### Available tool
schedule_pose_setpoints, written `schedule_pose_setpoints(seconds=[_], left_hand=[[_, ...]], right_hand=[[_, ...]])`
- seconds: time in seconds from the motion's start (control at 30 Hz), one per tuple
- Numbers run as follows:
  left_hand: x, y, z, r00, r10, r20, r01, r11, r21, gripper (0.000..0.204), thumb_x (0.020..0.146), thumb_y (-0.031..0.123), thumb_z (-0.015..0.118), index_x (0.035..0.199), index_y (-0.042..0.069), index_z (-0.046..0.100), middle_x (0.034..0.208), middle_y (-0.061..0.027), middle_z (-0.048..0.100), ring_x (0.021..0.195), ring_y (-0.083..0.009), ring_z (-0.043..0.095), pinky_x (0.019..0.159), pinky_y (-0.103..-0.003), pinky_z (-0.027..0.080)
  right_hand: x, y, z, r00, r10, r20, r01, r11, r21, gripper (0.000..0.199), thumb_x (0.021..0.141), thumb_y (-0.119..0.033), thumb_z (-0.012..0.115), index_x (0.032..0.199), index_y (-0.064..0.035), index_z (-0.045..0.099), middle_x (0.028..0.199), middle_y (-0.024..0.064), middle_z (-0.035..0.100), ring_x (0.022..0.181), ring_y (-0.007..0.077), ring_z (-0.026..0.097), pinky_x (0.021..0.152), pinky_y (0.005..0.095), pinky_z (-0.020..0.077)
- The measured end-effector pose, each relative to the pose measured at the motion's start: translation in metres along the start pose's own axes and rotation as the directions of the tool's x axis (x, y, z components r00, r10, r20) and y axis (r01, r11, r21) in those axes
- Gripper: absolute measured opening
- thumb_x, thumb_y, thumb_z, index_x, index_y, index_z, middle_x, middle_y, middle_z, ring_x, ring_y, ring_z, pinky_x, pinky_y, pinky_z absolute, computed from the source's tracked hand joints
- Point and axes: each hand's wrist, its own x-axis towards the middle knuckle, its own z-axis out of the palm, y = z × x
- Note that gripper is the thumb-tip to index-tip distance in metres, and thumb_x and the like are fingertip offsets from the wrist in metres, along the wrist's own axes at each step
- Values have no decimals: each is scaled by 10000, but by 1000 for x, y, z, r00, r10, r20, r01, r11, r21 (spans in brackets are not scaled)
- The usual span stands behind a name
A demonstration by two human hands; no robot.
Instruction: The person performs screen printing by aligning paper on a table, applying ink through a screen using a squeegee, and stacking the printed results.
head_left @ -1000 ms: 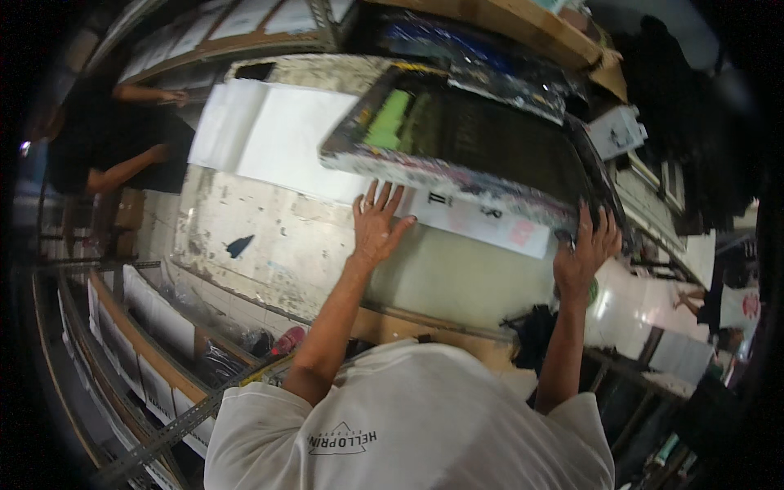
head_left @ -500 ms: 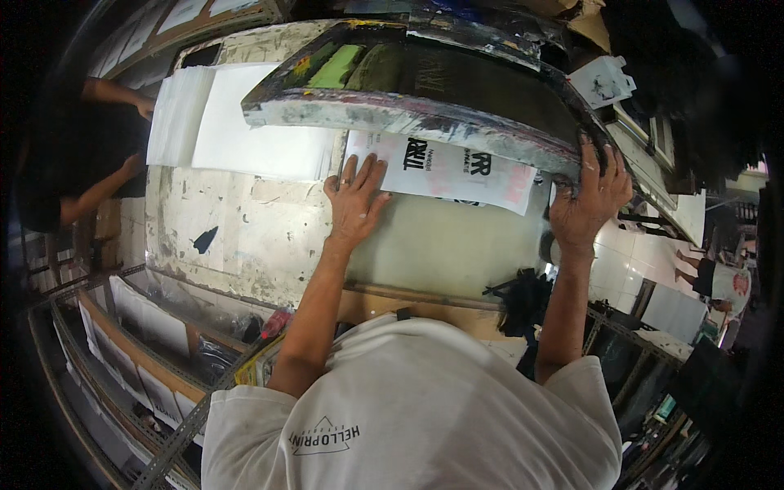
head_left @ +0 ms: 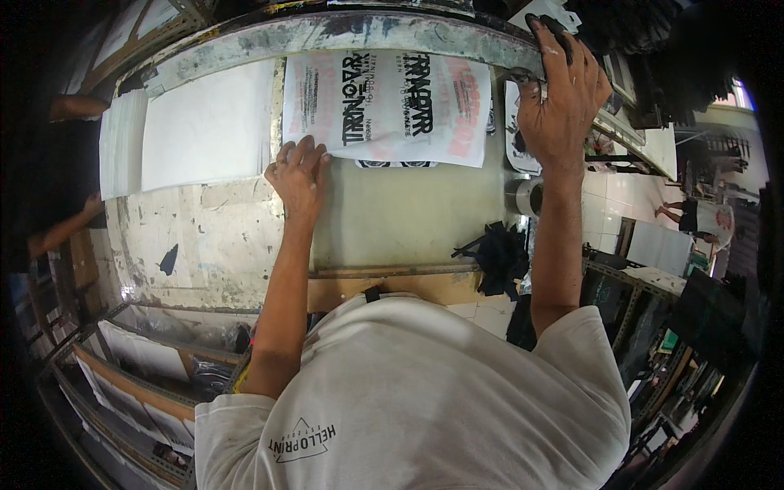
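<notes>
A white sheet (head_left: 384,106) with black and pink print lies on the pale, glassy board (head_left: 400,220). My left hand (head_left: 299,175) has its curled fingers at the sheet's near left corner, which lifts slightly. At the far right, my right hand (head_left: 563,98) grips the end of a paint-smeared screen printing frame (head_left: 343,37), its fingertips stained dark. The frame stands raised along the far side, above the sheet. Under the sheet's near edge, part of another black printed design shows.
At left lies a stack of white sheets (head_left: 208,122), with another person's hands (head_left: 82,106) at its far left end. Black rags (head_left: 496,257) hang by the board's near right corner, near a roll of tape (head_left: 527,196). Shelves (head_left: 147,359) stand at lower left.
The frame has swung up and away, uncovering more of the printed sheet. My right hand rose with it. My left hand has curled its fingers at the sheet's corner.
</notes>
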Motion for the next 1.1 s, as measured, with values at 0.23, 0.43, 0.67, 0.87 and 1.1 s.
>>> schedule_pose_setpoints(seconds=[0.23, 0.43, 0.67, 0.87, 1.1], left_hand=[[1, 3, 7, 994, 60, -87, -69, 993, -100, 223, 873, 316, 692, 1036, 172, 743, 1192, 25, 680, 1184, -269, 550, 925, -495, 348], [-14, 9, 1, 986, 141, -85, -147, 986, -73, 261, 890, 313, 673, 1107, 182, 732, 1312, -16, 626, 1293, -291, 460, 1017, -525, 293], [-14, 2, 0, 988, 143, -53, -150, 973, -173, 267, 880, 272, 680, 1110, 148, 735, 1337, -17, 615, 1312, -278, 446, 1037, -504, 274], [-14, 0, -1, 988, 142, -58, -150, 973, -178, 398, 855, 272, 701, 1229, 138, 673, 1391, -58, 569, 1328, -296, 441, 1069, -481, 265], [-5, -1, -56, 841, -477, -256, -69, 374, -925, 954, 810, 179, 726, 1563, 18, 163, 1246, -125, 542, 1018, -211, 568, 901, -338, 428]], right_hand=[[14, 2, -1, 999, 29, 25, -28, 999, -18, 536, 848, -239, 598, 1381, -213, 551, 1289, 151, 567, 1259, 335, 461, 1065, 511, 239], [16, 6, 0, 1000, 28, 4, -28, 1000, 0, 565, 817, -199, 588, 1381, -220, 553, 1302, 169, 562, 1275, 344, 457, 1076, 526, 239], [8, 7, 4, 999, 37, -27, -37, 999, -25, 504, 907, -440, 530, 1347, -202, 587, 1253, 172, 572, 1224, 355, 478, 1013, 524, 273], [-14, -8, -1, 996, 78, 50, -78, 997, -2, 518, 872, -375, 545, 1351, -181, 584, 1270, 193, 548, 1239, 376, 458, 1023, 535, 264], [-71, -35, -14, 949, 180, 258, -185, 983, -6, 607, 749, -273, 603, 1339, -132, 585, 1267, 227, 519, 1275, 410, 415, 1062, 581, 225]])
